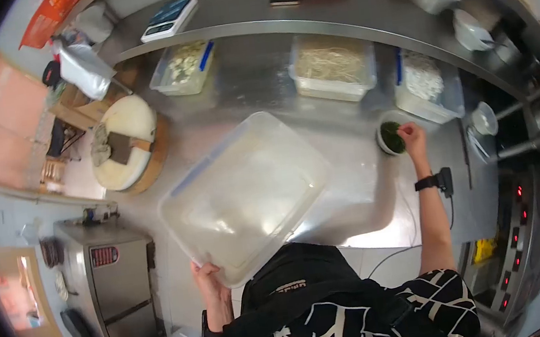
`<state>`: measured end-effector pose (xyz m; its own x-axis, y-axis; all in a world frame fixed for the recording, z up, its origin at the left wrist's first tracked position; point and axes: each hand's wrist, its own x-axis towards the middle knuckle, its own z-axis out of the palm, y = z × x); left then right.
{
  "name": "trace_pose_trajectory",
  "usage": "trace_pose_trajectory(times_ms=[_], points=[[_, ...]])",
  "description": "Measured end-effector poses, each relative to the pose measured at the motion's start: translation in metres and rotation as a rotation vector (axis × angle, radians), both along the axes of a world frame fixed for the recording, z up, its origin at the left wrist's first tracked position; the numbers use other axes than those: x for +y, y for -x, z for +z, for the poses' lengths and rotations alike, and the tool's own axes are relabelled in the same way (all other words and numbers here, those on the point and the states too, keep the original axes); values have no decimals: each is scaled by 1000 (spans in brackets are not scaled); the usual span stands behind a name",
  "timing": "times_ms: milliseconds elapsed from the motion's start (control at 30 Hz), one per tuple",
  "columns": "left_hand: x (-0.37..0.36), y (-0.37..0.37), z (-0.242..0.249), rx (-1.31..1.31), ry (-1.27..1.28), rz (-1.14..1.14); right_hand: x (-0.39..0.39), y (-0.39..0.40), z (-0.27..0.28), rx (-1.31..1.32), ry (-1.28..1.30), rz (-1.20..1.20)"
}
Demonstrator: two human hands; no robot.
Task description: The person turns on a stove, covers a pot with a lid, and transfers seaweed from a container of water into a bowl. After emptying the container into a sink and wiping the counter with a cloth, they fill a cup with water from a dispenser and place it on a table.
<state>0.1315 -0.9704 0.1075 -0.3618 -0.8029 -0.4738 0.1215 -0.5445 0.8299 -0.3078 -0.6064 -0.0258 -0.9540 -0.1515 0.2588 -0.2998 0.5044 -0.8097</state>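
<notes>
Overhead, a large clear tub (246, 195) is gripped at one corner by left-hand fingers (207, 274) while right-hand fingers (408, 131) pinch greens in a small bowl (390, 138); so held, the tub could be tipped off the counter (352, 178).

My left hand (209, 285) gripped the big clear tub (246, 195), but its fingers were hidden under the rim. My right hand (411, 135) covered part of the small bowl (390, 138); what it pinched I couldn't tell. The scale (168, 18) display was too small to read.
</notes>
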Motion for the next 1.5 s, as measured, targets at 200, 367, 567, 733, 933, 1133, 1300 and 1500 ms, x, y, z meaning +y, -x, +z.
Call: trace_pose_trajectory(times_ms=[200, 367, 567, 733, 933, 1133, 1300, 1500], points=[[-13, 22, 0, -76, -17, -172, -6, 6, 0, 457, -239, -100], [-43, 39, -17, -55, -108, -193, 43, 18, -59, 60, -379, -344], [-64, 70, -37, 68, -129, -241, 42, -27, -39, -652, -162, -249], [-48, 65, -50, -89, -203, -518, 31, -62, -18, -647, 149, -196], [-54, 53, -88, -102, -411, -837, -33, -110, 70, -594, 398, -63], [-63, 67, -98, -84, -440, -785, -89, -124, 95, -596, 405, 122], [-64, 72, -113, -186, -285, -804, -106, -127, 98, -631, 486, 147], [-67, 52, -102, -154, -244, -715, -87, -128, 90, -621, 386, 25]])
